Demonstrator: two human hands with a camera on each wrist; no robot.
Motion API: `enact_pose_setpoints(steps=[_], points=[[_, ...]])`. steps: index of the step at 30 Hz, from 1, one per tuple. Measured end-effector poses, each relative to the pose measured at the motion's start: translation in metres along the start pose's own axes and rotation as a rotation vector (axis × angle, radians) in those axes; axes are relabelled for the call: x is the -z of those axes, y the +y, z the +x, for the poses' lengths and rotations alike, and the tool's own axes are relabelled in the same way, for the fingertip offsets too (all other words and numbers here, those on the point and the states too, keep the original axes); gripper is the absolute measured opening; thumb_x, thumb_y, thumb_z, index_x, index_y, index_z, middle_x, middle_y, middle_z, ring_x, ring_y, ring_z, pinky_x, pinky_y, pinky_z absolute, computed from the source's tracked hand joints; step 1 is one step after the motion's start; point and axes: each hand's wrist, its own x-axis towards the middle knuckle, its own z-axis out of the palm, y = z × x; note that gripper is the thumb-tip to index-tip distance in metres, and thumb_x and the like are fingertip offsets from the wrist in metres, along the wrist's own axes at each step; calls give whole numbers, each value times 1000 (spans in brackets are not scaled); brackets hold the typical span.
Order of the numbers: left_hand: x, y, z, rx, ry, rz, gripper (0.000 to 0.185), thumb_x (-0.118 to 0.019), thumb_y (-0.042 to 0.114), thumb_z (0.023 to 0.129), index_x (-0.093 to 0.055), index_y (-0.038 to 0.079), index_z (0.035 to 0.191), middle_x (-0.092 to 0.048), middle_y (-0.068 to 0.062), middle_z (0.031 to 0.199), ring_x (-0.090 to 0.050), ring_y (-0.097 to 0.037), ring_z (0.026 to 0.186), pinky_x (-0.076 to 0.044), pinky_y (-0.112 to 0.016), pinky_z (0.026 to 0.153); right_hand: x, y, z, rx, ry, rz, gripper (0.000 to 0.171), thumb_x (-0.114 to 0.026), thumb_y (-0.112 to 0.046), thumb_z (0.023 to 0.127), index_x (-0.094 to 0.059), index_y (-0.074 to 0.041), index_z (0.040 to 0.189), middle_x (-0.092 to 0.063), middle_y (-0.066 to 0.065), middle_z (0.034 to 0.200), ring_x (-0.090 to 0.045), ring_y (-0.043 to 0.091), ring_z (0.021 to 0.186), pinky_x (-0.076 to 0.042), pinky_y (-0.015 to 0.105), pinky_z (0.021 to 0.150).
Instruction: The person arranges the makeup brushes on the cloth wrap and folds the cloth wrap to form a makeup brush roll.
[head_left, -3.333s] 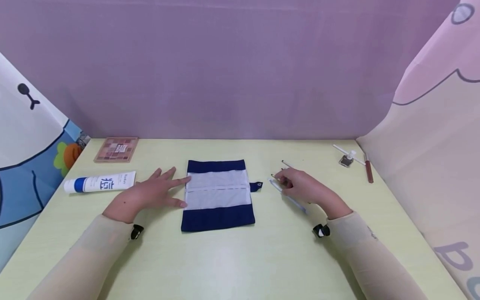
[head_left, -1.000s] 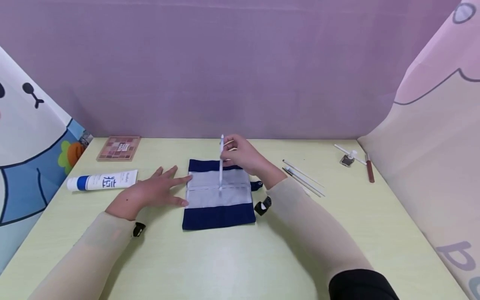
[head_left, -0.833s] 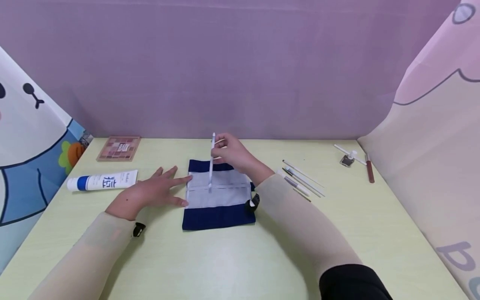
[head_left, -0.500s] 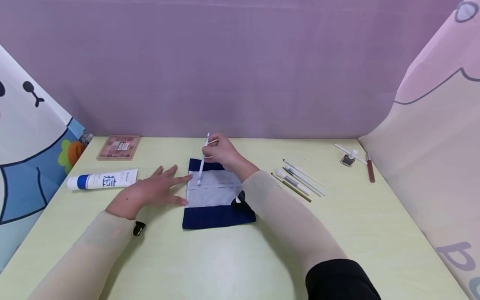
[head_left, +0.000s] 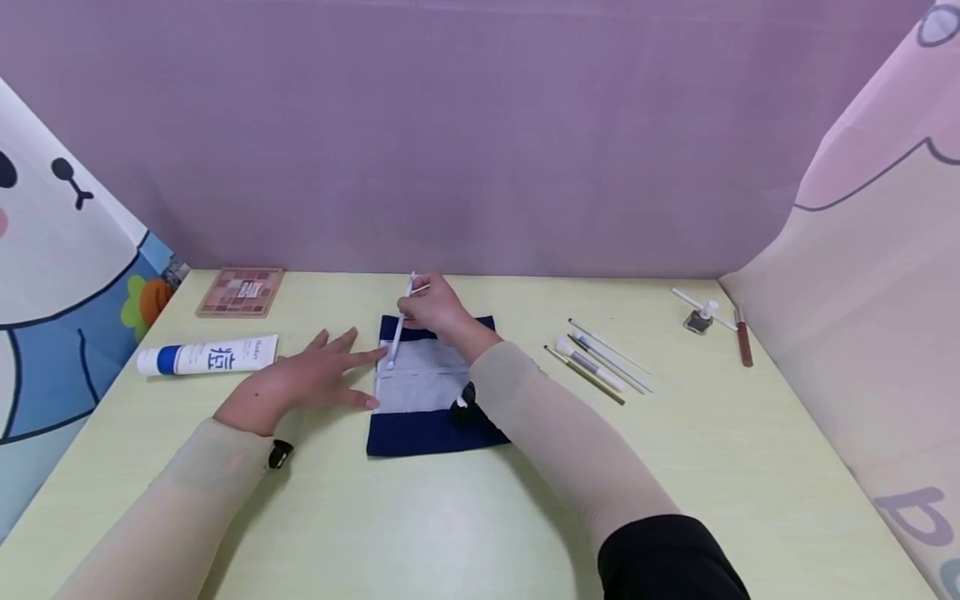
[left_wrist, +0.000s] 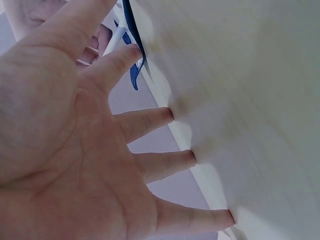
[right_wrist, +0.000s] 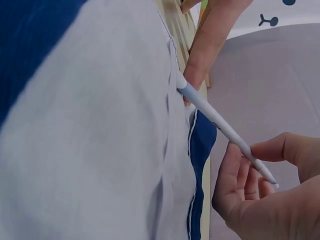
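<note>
A navy and pale grey fabric brush roll [head_left: 420, 392] lies unrolled on the table, a stitched seam across its middle. My left hand [head_left: 318, 371] is spread at its left edge, thumb and index finger touching the cloth. In the left wrist view the fingers [left_wrist: 145, 125] are straight, their tips on the tabletop. My right hand [head_left: 435, 308] pinches a slim white pen-like stick [head_left: 399, 329] near its upper end. The stick [right_wrist: 217, 120] slants, its lower end at the pocket seam beside my left index finger; whether the tip is inside the pocket I cannot tell.
Several slim brushes [head_left: 592, 375] lie right of the roll. A small glass bottle [head_left: 699, 320], a white stick [head_left: 682, 294] and a brown-handled tool [head_left: 744, 343] sit far right. On the left are a white tube [head_left: 217, 356] and a pink palette [head_left: 240, 292].
My right hand has taken the white stick from the brushes on the right, carried it left over the roll and lowered it near the left edge. My left hand has stayed put.
</note>
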Motion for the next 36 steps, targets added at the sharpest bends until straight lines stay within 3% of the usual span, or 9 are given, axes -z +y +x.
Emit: enact_pose_setpoints(steps=[5, 12, 20, 25, 31, 36], points=[[1, 1, -1, 1, -2, -4, 96, -68, 76, 89, -33, 36, 168, -8, -32, 177, -5, -74, 155, -25, -99, 100, 0, 0, 0, -15, -5, -7, 28, -64, 0, 100, -46, -4, 120, -63, 12, 109, -66, 17, 80, -67, 44, 93], [2, 3, -2, 2, -7, -20, 96, -70, 75, 89, -33, 35, 168, -7, -32, 177, -4, -73, 156, -23, -100, 99, 5, -2, 0, -56, -39, -60, 28, -64, 0, 100, -46, -3, 122, -73, 27, 119, -72, 20, 80, -66, 46, 95], [0, 2, -2, 15, -11, -25, 97, -71, 75, 89, -34, 35, 168, -8, -31, 178, -4, -72, 157, -22, -100, 99, 5, 0, -1, -88, -132, -84, 36, -63, 1, 99, -47, -1, 131, -71, 14, 96, -72, 18, 76, -68, 43, 92], [1, 2, -4, 7, -3, -27, 95, -71, 73, 89, -35, 34, 168, -8, -32, 177, -4, -73, 156, -23, -100, 98, 3, 1, -5, -99, -232, -193, 46, -64, -4, 100, -46, -2, 142, -70, 13, 99, -72, 20, 84, -68, 40, 89], [1, 3, -5, 7, -5, -27, 95, -70, 74, 90, -34, 34, 168, -7, -31, 178, -4, -72, 156, -23, -100, 98, -1, -1, -11, -89, -291, -193, 69, -64, 1, 98, -34, -5, 160, -72, 17, 98, -74, 23, 82, -68, 41, 86], [2, 3, -4, 4, 0, -24, 94, -70, 73, 91, -35, 34, 168, -7, -31, 178, -4, -72, 156, -23, -100, 98, 0, -3, -15, -46, -302, -261, 68, -65, 1, 98, -37, -5, 159, -72, 16, 99, -75, 24, 84, -68, 40, 84]])
